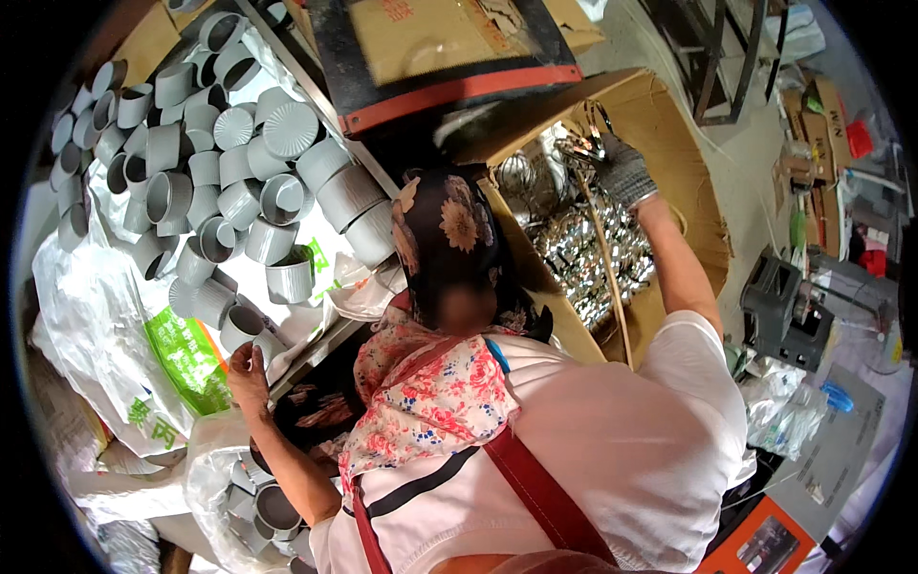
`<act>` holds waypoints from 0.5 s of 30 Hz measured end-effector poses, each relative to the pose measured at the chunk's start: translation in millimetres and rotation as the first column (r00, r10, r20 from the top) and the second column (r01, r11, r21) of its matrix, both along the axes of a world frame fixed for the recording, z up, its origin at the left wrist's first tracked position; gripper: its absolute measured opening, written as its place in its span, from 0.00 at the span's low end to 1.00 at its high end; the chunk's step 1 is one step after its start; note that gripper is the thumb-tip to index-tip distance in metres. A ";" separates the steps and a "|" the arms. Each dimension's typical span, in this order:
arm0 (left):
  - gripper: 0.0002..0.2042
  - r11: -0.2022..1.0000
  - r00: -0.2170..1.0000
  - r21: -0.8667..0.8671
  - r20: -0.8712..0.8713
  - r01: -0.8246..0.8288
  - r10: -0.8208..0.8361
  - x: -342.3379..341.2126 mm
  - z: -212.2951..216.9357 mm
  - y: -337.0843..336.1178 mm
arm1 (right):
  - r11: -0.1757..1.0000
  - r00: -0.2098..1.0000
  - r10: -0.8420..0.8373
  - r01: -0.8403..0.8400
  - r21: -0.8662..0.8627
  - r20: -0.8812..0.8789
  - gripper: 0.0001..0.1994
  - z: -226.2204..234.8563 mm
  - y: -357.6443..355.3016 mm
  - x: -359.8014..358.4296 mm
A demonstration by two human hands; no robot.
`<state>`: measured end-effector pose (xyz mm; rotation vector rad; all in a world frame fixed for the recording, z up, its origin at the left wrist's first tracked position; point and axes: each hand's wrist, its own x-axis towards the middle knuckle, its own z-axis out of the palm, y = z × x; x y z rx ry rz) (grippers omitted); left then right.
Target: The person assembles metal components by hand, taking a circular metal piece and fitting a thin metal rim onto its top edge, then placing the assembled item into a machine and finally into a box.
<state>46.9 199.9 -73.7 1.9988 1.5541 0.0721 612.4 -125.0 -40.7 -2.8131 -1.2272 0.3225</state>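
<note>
My left hand is bare, its fingers curled together just below a ribbed grey cup at the near edge of a heap. Whether the fingertips touch that cup, or pinch something small, I cannot make out. Out to the right, my right hand wears a grey knitted glove and is closed on a bunch of shiny metal loops. It hangs over a cardboard box holding many glittering metal pieces. A thin wooden stick slants across these pieces.
Grey cups lie piled on white plastic sheeting at the left. Below them, a clear plastic bag holds more cups. A black bin with a red rim stands beyond the box. Dark metal frames rise at the far right.
</note>
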 end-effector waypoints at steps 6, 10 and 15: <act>0.12 0.991 0.947 -0.026 0.292 -0.131 0.133 -21.7 -10.9 -2.5 | 0.749 0.638 0.216 0.378 0.545 -0.739 0.24 85.7 63.9 -27.3; 0.12 0.998 0.963 0.029 0.263 -0.064 0.054 -4.0 7.1 -3.0 | 0.908 0.355 0.321 0.146 0.391 -0.878 0.13 149.4 136.5 -47.1; 0.11 0.995 0.942 0.060 0.332 -0.081 0.057 -9.5 -2.2 -3.6 | 0.889 0.397 0.349 0.147 0.434 -0.849 0.07 66.8 223.3 20.7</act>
